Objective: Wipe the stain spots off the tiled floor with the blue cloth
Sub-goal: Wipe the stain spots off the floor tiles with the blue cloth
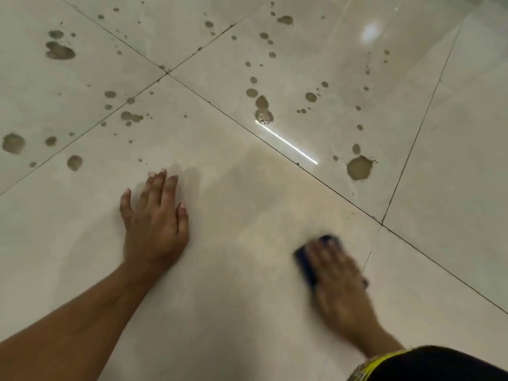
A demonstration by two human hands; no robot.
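My right hand (336, 273) presses a dark blue cloth (306, 264) flat onto the cream tiled floor (233, 270); the hand is motion-blurred and covers most of the cloth. My left hand (155, 218) lies palm down on the same tile, fingers spread, holding nothing. Brown stain spots dot the tiles farther away: a large round one (358, 167) at the right, a glossy wet one (264, 114) in the middle, several smaller ones (74, 162) at the left. The tile under my hands shows no spots.
Dark grout lines (275, 145) cross the floor diagonally and meet at a corner at upper left. A bright strip of reflected light (288, 144) lies near the wet spot. A dark sleeve with a yellow edge (412, 364) shows at bottom right.
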